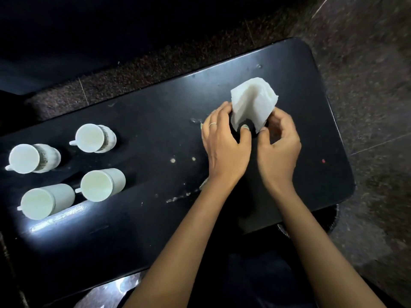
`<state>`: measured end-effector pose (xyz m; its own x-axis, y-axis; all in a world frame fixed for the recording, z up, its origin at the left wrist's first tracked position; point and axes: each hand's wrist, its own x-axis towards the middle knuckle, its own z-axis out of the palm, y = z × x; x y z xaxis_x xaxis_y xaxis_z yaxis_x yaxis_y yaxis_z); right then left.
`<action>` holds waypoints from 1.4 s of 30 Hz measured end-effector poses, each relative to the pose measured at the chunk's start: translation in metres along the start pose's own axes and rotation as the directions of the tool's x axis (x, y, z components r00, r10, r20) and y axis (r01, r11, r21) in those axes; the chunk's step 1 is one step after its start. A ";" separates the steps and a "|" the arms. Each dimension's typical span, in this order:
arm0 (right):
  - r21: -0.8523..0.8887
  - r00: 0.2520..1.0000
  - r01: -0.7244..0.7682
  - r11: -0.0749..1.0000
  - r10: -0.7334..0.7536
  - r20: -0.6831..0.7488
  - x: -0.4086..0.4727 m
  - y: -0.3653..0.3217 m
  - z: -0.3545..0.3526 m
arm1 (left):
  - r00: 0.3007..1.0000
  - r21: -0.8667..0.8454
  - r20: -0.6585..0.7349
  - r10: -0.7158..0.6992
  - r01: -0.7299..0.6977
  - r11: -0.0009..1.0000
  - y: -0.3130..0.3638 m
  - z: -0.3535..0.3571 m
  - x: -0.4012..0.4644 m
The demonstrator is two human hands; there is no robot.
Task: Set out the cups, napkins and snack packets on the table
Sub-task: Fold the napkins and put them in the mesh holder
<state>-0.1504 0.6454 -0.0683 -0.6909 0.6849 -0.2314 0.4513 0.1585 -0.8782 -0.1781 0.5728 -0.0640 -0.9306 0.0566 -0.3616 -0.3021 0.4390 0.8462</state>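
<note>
So we've got four cups (66,165) parked at frame left, both hands (224,145) (278,147) pinching the napkins (251,103) mid-right, snack packets not out yet.

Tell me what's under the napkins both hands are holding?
Under the napkins shows only a dark round shape, maybe a holder, gripped by the left hand and right hand. The rest is covered by paper and fingers.
</note>
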 end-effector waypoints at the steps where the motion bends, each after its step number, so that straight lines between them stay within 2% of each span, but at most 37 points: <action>1: -0.029 1.000 0.001 1.000 -0.001 0.001 0.001 0.003 0.001 | 1.000 0.027 0.022 -0.008 0.007 1.000 -0.003 0.001 0.002; 6: -0.189 1.000 0.007 0.982 -0.008 -0.007 0.000 0.011 0.004 | 0.994 0.172 0.112 0.013 -0.032 0.985 -0.012 0.005 0.007; 11: -0.274 0.995 -0.089 0.958 0.074 -0.065 -0.002 0.015 0.004 | 0.994 0.208 0.096 -0.061 0.040 0.977 -0.018 0.007 0.005; 16: -0.141 0.992 -0.095 0.985 0.081 -0.098 -0.002 0.016 0.000 | 0.998 0.117 0.030 -0.047 0.044 0.992 -0.024 0.006 0.001; 19: -0.111 0.997 -0.063 0.992 0.067 0.032 0.006 0.020 -0.002 | 0.998 0.089 0.059 -0.036 0.031 0.996 -0.025 0.010 0.000; 21: -0.081 0.986 -0.085 0.993 0.095 0.136 0.011 0.024 -0.001 | 0.990 0.062 0.121 -0.074 0.067 0.996 -0.026 0.013 0.000; 23: -0.021 0.978 -0.109 0.994 0.111 0.178 0.013 0.026 0.001 | 0.987 0.026 0.122 -0.105 0.103 0.994 -0.027 0.015 -0.001; 27: 0.178 0.977 -0.198 0.964 0.179 0.120 0.022 0.028 -0.003 | 0.981 -0.112 0.007 -0.192 0.192 0.975 -0.029 0.019 -0.008; 29: 0.219 0.962 -0.272 0.937 0.256 0.097 0.032 0.031 -0.004 | 0.971 -0.179 -0.021 -0.237 0.230 0.957 -0.030 0.023 -0.013; 32: 0.294 0.926 -0.373 0.880 0.337 0.167 0.047 0.037 -0.002 | 0.958 -0.254 0.009 -0.287 0.279 0.926 -0.025 0.030 -0.022; 37: 0.404 0.893 -0.445 0.799 0.359 0.271 0.043 0.036 0.018 | 0.956 -0.250 0.078 -0.282 0.292 0.923 -0.026 0.024 -0.024; 42: 0.372 0.884 -0.449 0.812 0.342 0.320 0.024 0.034 0.038 | 0.959 -0.233 0.045 -0.279 0.282 0.931 -0.041 -0.005 -0.014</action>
<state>-0.1731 0.6397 -0.1192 -0.6372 0.4316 -0.6385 0.4667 -0.4432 -0.7653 -0.1540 0.5494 -0.0920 -0.7992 -0.0277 -0.6005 -0.5914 0.2153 0.7771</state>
